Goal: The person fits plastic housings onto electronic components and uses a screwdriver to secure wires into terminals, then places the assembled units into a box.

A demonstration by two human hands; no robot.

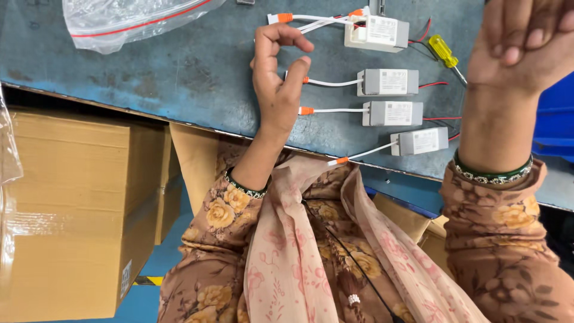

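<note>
My left hand hovers over the blue-grey table, fingers curled and apart, holding nothing. Its thumb is close to the orange-tipped white lead of a grey driver box. Two more grey driver boxes lie below it in a row, each with a white lead pointing left and red and black wires on the right. A white driver box lies above them. My right hand is raised near the camera with fingers folded in; nothing shows in it.
A yellow-handled screwdriver lies right of the white box. A clear plastic bag with a red stripe sits at the table's top left. Cardboard boxes stand on the floor to the left. A blue bin is at the right.
</note>
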